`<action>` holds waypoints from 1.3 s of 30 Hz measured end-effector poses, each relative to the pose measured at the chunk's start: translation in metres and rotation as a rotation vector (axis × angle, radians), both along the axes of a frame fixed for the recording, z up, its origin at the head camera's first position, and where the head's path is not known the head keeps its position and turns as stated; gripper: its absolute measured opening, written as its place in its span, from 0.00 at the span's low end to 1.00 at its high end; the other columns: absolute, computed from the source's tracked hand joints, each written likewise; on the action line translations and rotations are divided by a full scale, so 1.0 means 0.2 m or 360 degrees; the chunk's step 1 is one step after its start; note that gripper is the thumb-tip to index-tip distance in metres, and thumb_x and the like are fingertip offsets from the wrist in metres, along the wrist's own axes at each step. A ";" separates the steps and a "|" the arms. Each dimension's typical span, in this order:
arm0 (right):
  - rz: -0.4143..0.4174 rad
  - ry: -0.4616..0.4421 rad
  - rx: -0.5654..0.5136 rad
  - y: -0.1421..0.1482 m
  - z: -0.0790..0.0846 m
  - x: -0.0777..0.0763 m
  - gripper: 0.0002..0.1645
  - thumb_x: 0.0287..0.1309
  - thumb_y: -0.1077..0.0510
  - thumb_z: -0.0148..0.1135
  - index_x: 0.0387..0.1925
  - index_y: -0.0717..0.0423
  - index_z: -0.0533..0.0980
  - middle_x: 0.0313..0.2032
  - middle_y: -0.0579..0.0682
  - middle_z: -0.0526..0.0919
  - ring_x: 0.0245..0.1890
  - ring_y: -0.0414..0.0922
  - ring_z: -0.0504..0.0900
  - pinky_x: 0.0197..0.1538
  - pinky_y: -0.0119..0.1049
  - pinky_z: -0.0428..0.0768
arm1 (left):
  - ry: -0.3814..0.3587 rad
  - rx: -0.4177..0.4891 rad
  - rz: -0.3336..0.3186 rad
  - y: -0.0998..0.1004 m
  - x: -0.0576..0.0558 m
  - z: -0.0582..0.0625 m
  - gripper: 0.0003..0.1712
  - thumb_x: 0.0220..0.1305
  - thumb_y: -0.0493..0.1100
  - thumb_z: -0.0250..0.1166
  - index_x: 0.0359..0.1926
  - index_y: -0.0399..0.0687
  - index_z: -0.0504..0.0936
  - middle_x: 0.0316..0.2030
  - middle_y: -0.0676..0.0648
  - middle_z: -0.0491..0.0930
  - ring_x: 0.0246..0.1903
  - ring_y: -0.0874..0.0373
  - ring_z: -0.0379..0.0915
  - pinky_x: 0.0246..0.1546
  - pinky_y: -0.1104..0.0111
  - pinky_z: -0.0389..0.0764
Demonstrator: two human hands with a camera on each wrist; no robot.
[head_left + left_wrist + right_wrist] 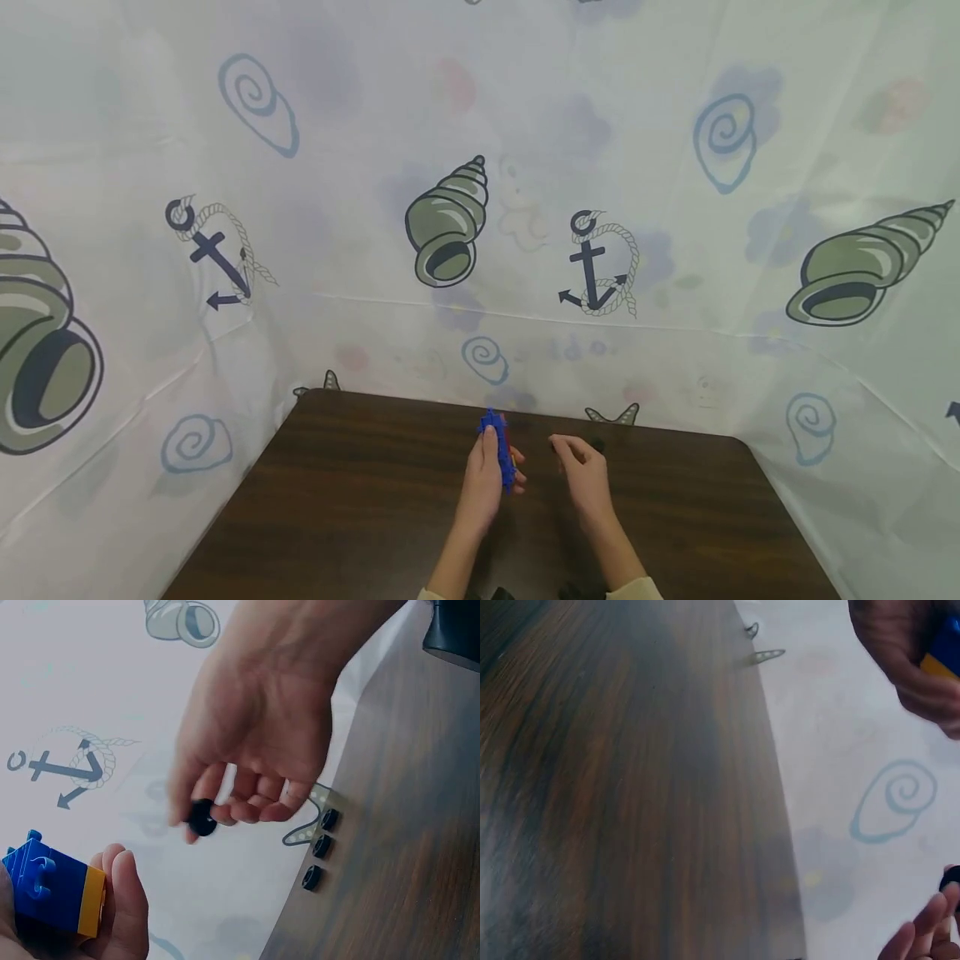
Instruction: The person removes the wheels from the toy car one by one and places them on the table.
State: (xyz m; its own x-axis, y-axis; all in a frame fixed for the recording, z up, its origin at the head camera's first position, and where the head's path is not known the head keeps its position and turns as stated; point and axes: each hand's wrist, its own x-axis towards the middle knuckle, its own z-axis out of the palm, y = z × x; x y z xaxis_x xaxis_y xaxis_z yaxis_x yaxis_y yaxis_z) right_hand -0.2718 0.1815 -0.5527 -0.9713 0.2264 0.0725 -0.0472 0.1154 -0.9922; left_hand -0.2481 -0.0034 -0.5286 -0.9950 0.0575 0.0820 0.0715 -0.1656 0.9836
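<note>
My left hand (482,482) grips a blue toy block assembly (497,446) with pegs on its side, upright above the table. Yellow and a bit of red show on it; in the left wrist view its yellow part (91,904) faces the fingers. Off to its right, my right hand (587,482) pinches a small round black wheel (202,817) between thumb and fingertips, apart from the blue toy. Three more black wheels (321,846) stand in a row near the table edge, behind the right hand. Only part of the held wheel (950,879) appears in the right wrist view.
The dark wooden table (337,500) reaches back to a white curtain (525,108) printed with shells and anchors. Dark objects (577,590) show at the bottom edge between the forearms, too cut off to name.
</note>
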 end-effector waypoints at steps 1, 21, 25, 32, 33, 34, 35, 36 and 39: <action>0.0014 -0.0033 -0.0017 0.01 -0.01 0.00 0.21 0.76 0.44 0.67 0.52 0.57 0.87 0.33 0.44 0.82 0.35 0.42 0.80 0.41 0.35 0.82 | -0.0001 0.0007 0.0002 0.00 0.00 0.00 0.42 0.86 0.70 0.33 0.71 0.41 0.69 0.43 0.39 0.84 0.30 0.56 0.84 0.32 0.61 0.90; 0.0072 -0.0241 0.0245 0.42 -0.05 -0.01 0.27 0.81 0.52 0.60 0.72 0.60 0.73 0.54 0.57 0.89 0.49 0.48 0.87 0.54 0.38 0.81 | -0.0052 -0.0270 -0.0454 -0.02 0.03 -0.05 0.33 0.87 0.61 0.48 0.73 0.40 0.63 0.61 0.35 0.77 0.56 0.46 0.80 0.55 0.50 0.83; 0.0000 -0.0265 0.0326 0.51 -0.05 -0.02 0.26 0.81 0.51 0.60 0.70 0.62 0.75 0.60 0.61 0.87 0.55 0.49 0.87 0.64 0.51 0.79 | -0.0034 -0.0322 -0.0493 -0.03 0.02 -0.05 0.34 0.86 0.61 0.50 0.74 0.39 0.63 0.64 0.33 0.77 0.60 0.44 0.79 0.59 0.46 0.82; -0.0149 -0.0270 0.0352 0.66 -0.08 -0.07 0.26 0.81 0.48 0.60 0.66 0.64 0.78 0.60 0.63 0.85 0.60 0.55 0.82 0.67 0.56 0.75 | -0.0024 -0.0431 -0.0581 -0.05 0.01 -0.05 0.33 0.86 0.62 0.49 0.72 0.40 0.66 0.63 0.36 0.78 0.63 0.44 0.78 0.66 0.40 0.77; -0.0165 -0.0276 0.0368 0.68 -0.09 -0.08 0.26 0.81 0.48 0.60 0.66 0.64 0.78 0.61 0.63 0.84 0.61 0.56 0.81 0.67 0.55 0.75 | -0.0020 -0.0443 -0.0585 -0.05 0.01 -0.05 0.33 0.86 0.62 0.49 0.72 0.40 0.66 0.62 0.38 0.78 0.63 0.44 0.78 0.66 0.41 0.77; -0.0177 -0.0277 0.0379 0.70 -0.09 -0.09 0.26 0.81 0.48 0.59 0.66 0.65 0.78 0.62 0.64 0.83 0.62 0.57 0.80 0.66 0.55 0.75 | -0.0014 -0.0452 -0.0589 -0.05 0.01 -0.05 0.33 0.86 0.62 0.49 0.72 0.40 0.66 0.61 0.39 0.78 0.63 0.45 0.78 0.66 0.41 0.78; -0.0188 -0.0279 0.0396 0.71 -0.10 -0.10 0.26 0.81 0.49 0.59 0.65 0.66 0.78 0.62 0.65 0.82 0.61 0.58 0.80 0.64 0.54 0.76 | -0.0008 -0.0459 -0.0592 -0.05 0.01 -0.05 0.33 0.86 0.62 0.48 0.72 0.40 0.66 0.61 0.39 0.78 0.62 0.45 0.78 0.66 0.41 0.78; -0.0202 -0.0286 0.0413 0.73 -0.11 -0.11 0.26 0.81 0.50 0.59 0.65 0.66 0.79 0.62 0.66 0.82 0.60 0.56 0.81 0.63 0.53 0.77 | -0.0002 -0.0463 -0.0595 -0.06 0.01 -0.05 0.32 0.86 0.61 0.48 0.72 0.40 0.66 0.60 0.39 0.78 0.62 0.45 0.78 0.65 0.42 0.78; -0.0200 -0.0318 0.0434 0.76 -0.13 -0.13 0.25 0.81 0.52 0.58 0.63 0.69 0.79 0.56 0.63 0.87 0.50 0.50 0.87 0.57 0.45 0.79 | -0.0003 -0.0480 -0.0599 -0.07 0.01 -0.05 0.32 0.86 0.61 0.50 0.71 0.40 0.67 0.60 0.39 0.79 0.62 0.43 0.79 0.64 0.41 0.79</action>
